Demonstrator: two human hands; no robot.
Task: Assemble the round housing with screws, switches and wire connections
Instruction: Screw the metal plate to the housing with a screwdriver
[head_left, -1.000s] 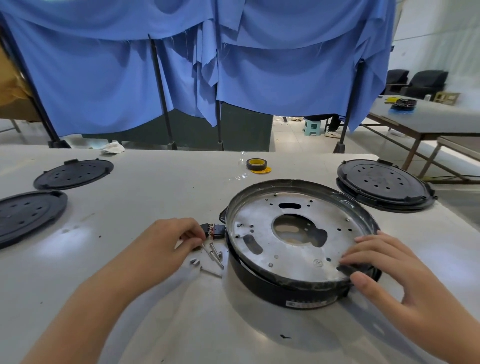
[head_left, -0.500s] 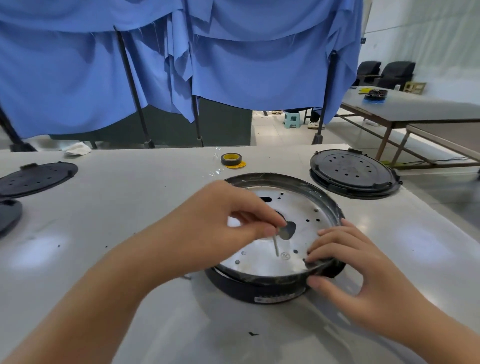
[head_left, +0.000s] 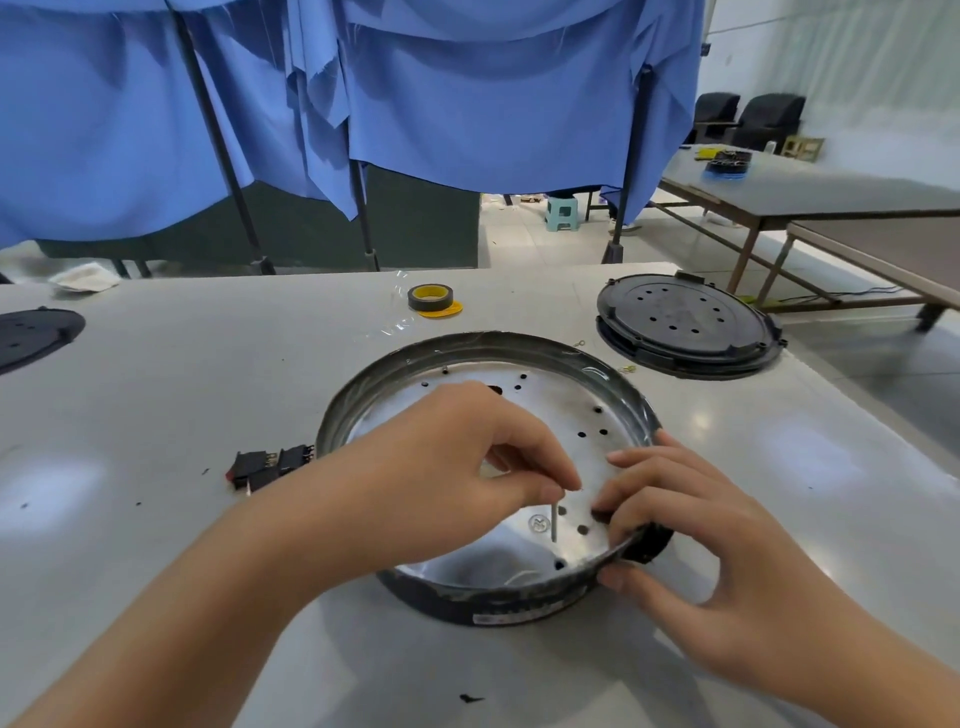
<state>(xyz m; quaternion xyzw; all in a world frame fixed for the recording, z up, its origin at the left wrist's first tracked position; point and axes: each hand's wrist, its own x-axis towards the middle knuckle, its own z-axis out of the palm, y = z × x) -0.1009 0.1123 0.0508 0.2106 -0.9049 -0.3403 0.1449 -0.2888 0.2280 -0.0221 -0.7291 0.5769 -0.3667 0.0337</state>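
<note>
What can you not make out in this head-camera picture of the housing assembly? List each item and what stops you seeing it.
- Centre of the round housing: covered by the left hand.
- Head of the screw: hidden inside the left hand's pinch.
- Housing rim under the right hand: covered by its fingers.
- Label on the housing wall: too small to read.
- Black lid at left: cut by the frame edge.

Bright overhead light, table glare, wide-angle edge distortion
</note>
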